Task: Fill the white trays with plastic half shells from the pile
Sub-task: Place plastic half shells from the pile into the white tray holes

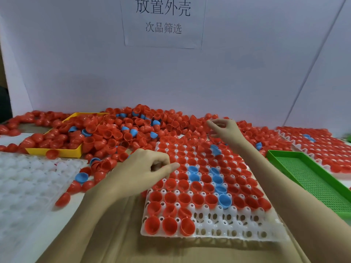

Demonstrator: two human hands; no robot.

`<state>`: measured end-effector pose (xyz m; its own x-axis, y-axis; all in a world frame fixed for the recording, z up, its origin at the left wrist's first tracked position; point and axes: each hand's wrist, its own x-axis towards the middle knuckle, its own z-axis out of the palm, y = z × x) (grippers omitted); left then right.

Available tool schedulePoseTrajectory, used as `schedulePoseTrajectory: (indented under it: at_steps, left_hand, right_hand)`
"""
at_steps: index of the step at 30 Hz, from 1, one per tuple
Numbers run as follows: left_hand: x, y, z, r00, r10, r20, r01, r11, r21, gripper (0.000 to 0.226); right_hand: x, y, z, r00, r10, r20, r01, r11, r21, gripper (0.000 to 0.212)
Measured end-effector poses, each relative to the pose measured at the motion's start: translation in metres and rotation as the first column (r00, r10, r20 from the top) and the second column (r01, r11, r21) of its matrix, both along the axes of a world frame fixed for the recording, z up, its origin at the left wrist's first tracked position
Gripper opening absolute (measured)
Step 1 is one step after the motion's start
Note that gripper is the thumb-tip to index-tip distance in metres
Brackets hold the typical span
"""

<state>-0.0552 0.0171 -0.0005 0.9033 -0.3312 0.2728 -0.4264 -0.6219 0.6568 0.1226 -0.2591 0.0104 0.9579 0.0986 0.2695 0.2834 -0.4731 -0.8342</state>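
A white tray lies in the middle, most of its cups holding red half shells and a few blue ones; the nearest rows at the right are bare. The pile of red and blue shells spreads along the wall behind it. My left hand hovers over the tray's left edge with fingers curled and thumb pointing right; no shell shows in it. My right hand reaches past the tray's far edge, fingers curled down into the red shells; a grip on one cannot be made out.
A bare white tray lies at the left, with loose shells between it and the middle tray. A yellow tray full of shells sits behind it. A green mesh tray is at the right, and behind that a filled white tray.
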Motion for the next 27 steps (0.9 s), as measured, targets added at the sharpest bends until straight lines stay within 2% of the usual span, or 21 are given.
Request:
schedulePoseTrajectory:
  at_steps: [2,4,6,8,10,12,15,19,24,27]
  left_hand:
    - [0.001,-0.006,-0.002,0.998,0.044,0.054,-0.041,0.997,-0.060,0.028]
    - [-0.001,-0.014,-0.003,0.990,0.077,0.115,-0.065,0.992,-0.109,0.018]
    - [-0.002,-0.023,-0.004,0.983,0.098,0.153,-0.074,0.985,-0.156,0.011]
    - [-0.003,-0.033,-0.005,0.990,0.086,0.111,-0.055,0.966,-0.253,0.004]
    - [-0.004,-0.041,-0.007,0.999,0.025,0.044,-0.008,0.941,-0.339,0.017]
    - [-0.005,-0.047,-0.008,0.999,-0.021,0.029,0.030,0.934,-0.357,0.026]
    - [-0.004,-0.048,-0.012,0.999,-0.023,0.047,0.039,0.925,-0.377,0.025]
    - [-0.003,-0.052,-0.015,0.999,-0.020,-0.037,-0.001,0.869,-0.494,0.029]
    - [-0.001,-0.048,-0.013,0.952,-0.206,-0.227,0.012,0.765,-0.644,0.023]
    - [-0.001,-0.046,-0.012,0.922,-0.271,-0.276,0.009,0.728,-0.685,0.021]
  right_hand:
    - [-0.031,-0.004,0.003,0.990,0.118,-0.074,-0.101,0.975,0.196,0.032]
    - [-0.060,-0.010,0.004,0.959,0.255,-0.125,-0.211,0.933,0.292,0.029]
    - [-0.085,-0.015,0.002,0.920,0.367,-0.137,-0.314,0.901,0.299,0.027]
    - [-0.103,-0.016,0.001,0.887,0.451,-0.100,-0.414,0.872,0.262,0.025]
    - [-0.115,-0.015,0.000,0.830,0.554,-0.066,-0.522,0.812,0.259,0.027]
    - [-0.123,-0.012,0.001,0.766,0.639,-0.064,-0.605,0.752,0.263,0.029]
    - [-0.130,-0.008,0.000,0.751,0.658,-0.054,-0.631,0.740,0.234,0.021]
    - [-0.134,-0.003,-0.004,0.778,0.628,-0.031,-0.614,0.770,0.175,0.019]
    - [-0.132,-0.012,-0.006,0.753,0.656,-0.048,-0.645,0.751,0.145,0.026]
    - [-0.129,-0.016,-0.010,0.774,0.631,-0.053,-0.619,0.772,0.145,0.029]
